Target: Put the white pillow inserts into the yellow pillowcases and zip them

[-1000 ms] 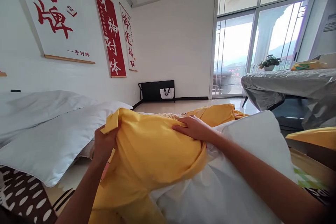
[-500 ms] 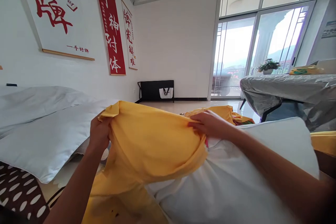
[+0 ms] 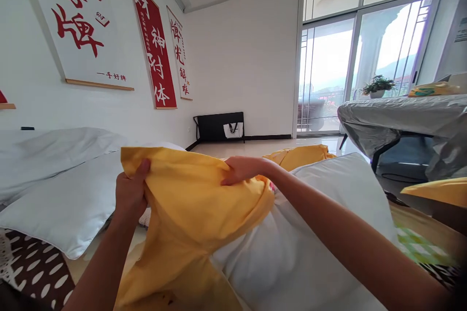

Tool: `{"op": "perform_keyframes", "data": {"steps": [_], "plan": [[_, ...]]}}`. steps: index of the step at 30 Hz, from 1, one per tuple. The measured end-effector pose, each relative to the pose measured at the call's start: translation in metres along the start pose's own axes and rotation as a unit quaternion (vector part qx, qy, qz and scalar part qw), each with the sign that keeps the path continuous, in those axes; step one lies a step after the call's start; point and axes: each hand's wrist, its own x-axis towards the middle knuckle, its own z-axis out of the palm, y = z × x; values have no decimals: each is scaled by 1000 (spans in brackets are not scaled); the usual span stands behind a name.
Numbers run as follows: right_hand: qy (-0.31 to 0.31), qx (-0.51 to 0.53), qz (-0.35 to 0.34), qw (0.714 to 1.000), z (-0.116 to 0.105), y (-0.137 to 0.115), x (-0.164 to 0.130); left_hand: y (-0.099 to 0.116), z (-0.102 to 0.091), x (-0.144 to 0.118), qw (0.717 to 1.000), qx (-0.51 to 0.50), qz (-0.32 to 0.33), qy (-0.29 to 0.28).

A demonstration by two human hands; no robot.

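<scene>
Yellow fabric, a broad, soft cloth cover (image 3: 193,197), stretches between the person's two hands in the middle of the view, its lower part hanging in folds toward the near edge. The left hand (image 3: 131,189) is clamped on the cover's upper left corner, thumb pressed flat on the near face and fingers behind. The right hand (image 3: 244,169) rests against the upper edge farther along; its fingertips are partly hidden, so I cannot tell whether they pinch the fabric or only press it. On the right the cover overlaps a plump white fabric pillow (image 3: 270,257), which lies beneath the right forearm. Two more smooth white pillows (image 3: 62,204) lie to the left, beside a dark brown cloth with white oval spots (image 3: 40,269). Beyond the right hand lies a crumpled yellow fabric bundle (image 3: 299,158), near the pillow's far edge.
</scene>
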Motion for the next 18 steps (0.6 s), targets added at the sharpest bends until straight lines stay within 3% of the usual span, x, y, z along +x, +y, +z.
{"op": "perform_keyframes", "data": {"steps": [2,8,12,15,18], "plan": [[-9,-9,10,1000,11,0,11,0,-5,0,1000,11,3,6],[144,0,-35,989,25,-3,3,2,-16,1,990,127,46,35],[214,48,-8,976,22,-1,-6,5,-16,-2,977,186,74,-80],[236,29,-34,971,13,-6,-13,7,-11,-4,982,147,87,-77],[267,-19,-83,960,-4,-16,-23,13,1,-1,997,21,56,-55]]}}
